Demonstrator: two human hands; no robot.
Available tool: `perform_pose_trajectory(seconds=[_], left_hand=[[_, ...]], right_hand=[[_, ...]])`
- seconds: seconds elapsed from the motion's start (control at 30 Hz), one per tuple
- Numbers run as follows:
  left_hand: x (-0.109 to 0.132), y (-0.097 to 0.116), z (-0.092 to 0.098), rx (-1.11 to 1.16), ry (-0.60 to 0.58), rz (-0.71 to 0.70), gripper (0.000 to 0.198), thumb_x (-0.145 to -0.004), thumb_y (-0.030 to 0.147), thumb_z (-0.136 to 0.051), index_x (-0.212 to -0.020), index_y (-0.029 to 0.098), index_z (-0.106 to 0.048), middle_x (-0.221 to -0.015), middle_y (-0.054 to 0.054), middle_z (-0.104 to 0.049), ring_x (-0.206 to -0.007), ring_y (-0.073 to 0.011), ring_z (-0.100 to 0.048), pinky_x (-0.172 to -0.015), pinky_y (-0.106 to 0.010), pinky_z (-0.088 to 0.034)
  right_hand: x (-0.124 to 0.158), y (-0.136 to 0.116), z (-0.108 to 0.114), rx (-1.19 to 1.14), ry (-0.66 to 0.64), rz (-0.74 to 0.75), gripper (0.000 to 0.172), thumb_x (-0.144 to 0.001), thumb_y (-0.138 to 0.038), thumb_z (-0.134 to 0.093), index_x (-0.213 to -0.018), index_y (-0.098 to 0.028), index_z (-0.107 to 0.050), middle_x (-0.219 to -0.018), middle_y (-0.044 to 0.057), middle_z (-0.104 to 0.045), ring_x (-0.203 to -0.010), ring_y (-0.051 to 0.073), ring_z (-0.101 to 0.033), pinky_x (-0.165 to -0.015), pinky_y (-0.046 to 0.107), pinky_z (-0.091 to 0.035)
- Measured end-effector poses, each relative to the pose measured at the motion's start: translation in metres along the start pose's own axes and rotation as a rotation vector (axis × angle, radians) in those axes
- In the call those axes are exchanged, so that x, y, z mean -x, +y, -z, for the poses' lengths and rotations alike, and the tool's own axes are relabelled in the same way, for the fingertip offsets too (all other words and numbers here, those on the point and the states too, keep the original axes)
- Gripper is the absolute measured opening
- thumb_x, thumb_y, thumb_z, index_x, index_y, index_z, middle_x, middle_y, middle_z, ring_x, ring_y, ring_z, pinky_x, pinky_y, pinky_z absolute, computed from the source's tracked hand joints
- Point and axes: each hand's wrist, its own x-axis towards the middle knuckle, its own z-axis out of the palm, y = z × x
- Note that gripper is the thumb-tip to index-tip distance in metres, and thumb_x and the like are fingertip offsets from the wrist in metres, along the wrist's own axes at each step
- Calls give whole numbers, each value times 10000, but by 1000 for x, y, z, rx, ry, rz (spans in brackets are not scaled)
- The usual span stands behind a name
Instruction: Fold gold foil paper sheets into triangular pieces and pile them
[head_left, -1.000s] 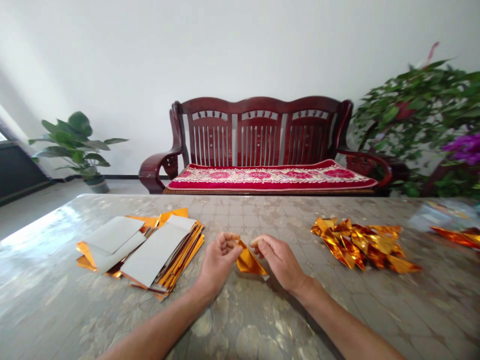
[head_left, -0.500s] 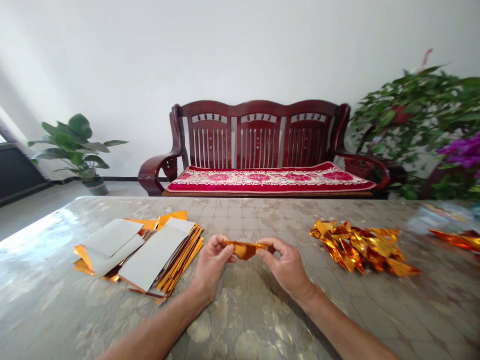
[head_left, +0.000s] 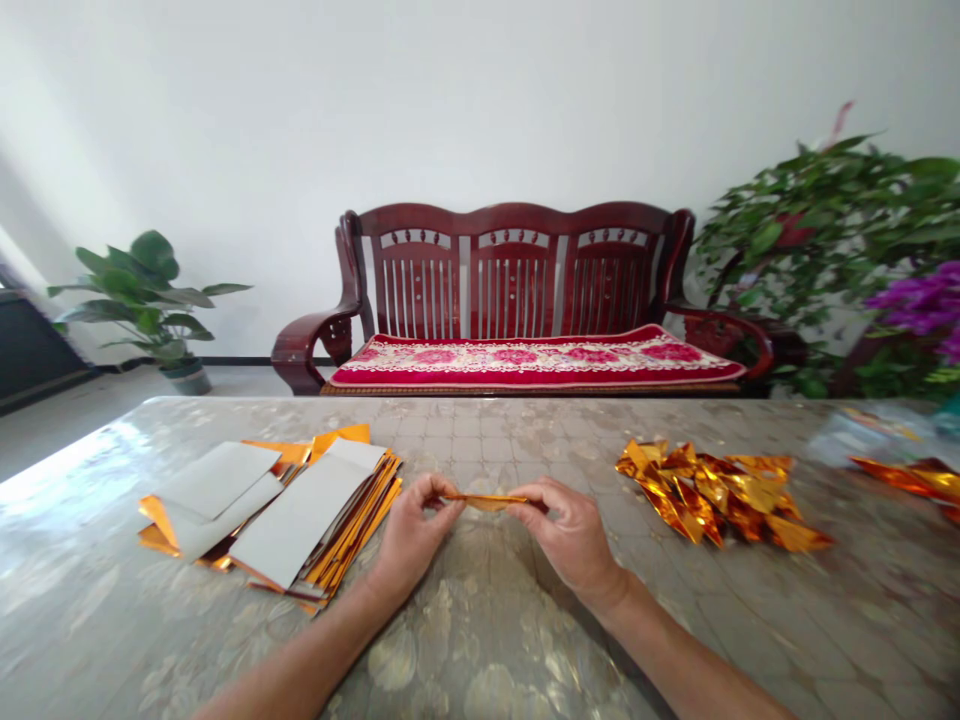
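A small folded piece of gold foil paper (head_left: 486, 502) stretches between my two hands over the middle of the table. My left hand (head_left: 417, 530) pinches its left end between thumb and fingers. At the right end, my right hand (head_left: 568, 532) grips it the same way. The paper is seen nearly edge-on, as a thin strip with a shallow dip below. To the left lies a stack of foil paper sheets (head_left: 307, 515), pale side up with orange-gold edges showing. A heap of folded gold foil pieces (head_left: 720, 490) rests to the right.
The table (head_left: 487, 640) has a glossy, patterned cover. At its right side sit a clear plastic bag (head_left: 862, 435) and more gold foil (head_left: 911, 478). Behind stands a dark red wooden bench (head_left: 514, 270) with a floral cover, between potted plants (head_left: 150, 300).
The foil paper has turned from showing its wider folded face to nearly edge-on, looking flatter. Both hands keep their pinch on its ends. The whole view has shifted slightly.
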Motion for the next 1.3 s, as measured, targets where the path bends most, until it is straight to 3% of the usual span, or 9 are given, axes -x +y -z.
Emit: perform_pose_trajectory(seconds=[0.1,0.2,0.3,0.4,0.53,0.77,0.93,1.1,1.3], left_hand=[[4,2,2,-223,-5,-202,52,-818,239,-660,-848,204,-685,-820,-5,-689,-788,-151,-605,-754,-259,-465],[8,9,3,-386,-82,-441,141,-873,252,-637,-996,241,-705,-922,-30,-711,-881,-172,-611,-809,-286,-458],[11,15,1,-467,-142,-550,185,-908,265,-603,-1062,259,-707,-920,-37,-713,-856,-163,-615,-786,-272,-453],[11,17,-3,-415,-139,-503,176,-918,278,-589,-1028,252,-724,-865,-33,-705,-812,-152,-622,-748,-248,-458],[9,15,-6,-287,-141,-317,161,-911,269,-582,-926,239,-739,-764,-12,-674,-722,-140,-614,-685,-227,-457],[10,14,-7,-216,-183,-213,181,-892,251,-578,-829,235,-747,-707,-6,-662,-703,-151,-603,-677,-235,-438],[11,12,-5,-308,-186,-295,187,-918,268,-561,-915,243,-746,-745,-13,-667,-723,-145,-605,-684,-230,-435],[10,14,2,-534,-197,-543,221,-945,303,-545,-1084,268,-712,-809,-30,-681,-768,-148,-593,-695,-243,-415],[8,23,5,-688,-221,-619,248,-976,326,-487,-931,233,-713,-780,-36,-670,-757,-154,-563,-690,-283,-368]], right_hand=[[1,1,-2,1,-21,0,68,-841,-242,-661,-832,-227,-727,-708,-6,-670,-662,143,-620,-627,241,-451],[1,-1,-5,-13,-34,-2,85,-851,-269,-659,-825,-231,-730,-707,-6,-681,-654,145,-629,-627,245,-465],[1,-4,-8,-37,-51,4,107,-857,-294,-656,-821,-227,-732,-726,2,-697,-666,149,-641,-642,247,-488],[3,-4,-9,-43,-31,0,105,-852,-298,-663,-874,-223,-733,-737,4,-697,-665,146,-639,-645,247,-501],[4,-2,-8,-16,9,52,147,-854,-300,-670,-978,-235,-716,-756,1,-676,-688,144,-628,-665,252,-501],[1,-2,-3,7,-9,153,99,-901,-300,-625,-911,-249,-709,-834,27,-674,-783,155,-631,-722,270,-493],[1,0,-3,8,-37,147,98,-902,-300,-628,-868,-242,-699,-810,17,-663,-765,148,-623,-711,260,-477],[1,-2,-2,27,-77,133,133,-912,-310,-614,-825,-234,-679,-779,11,-643,-753,143,-607,-714,260,-455],[1,-8,1,102,-157,166,194,-928,-287,-562,-764,-218,-639,-750,14,-610,-737,147,-568,-698,262,-423]])
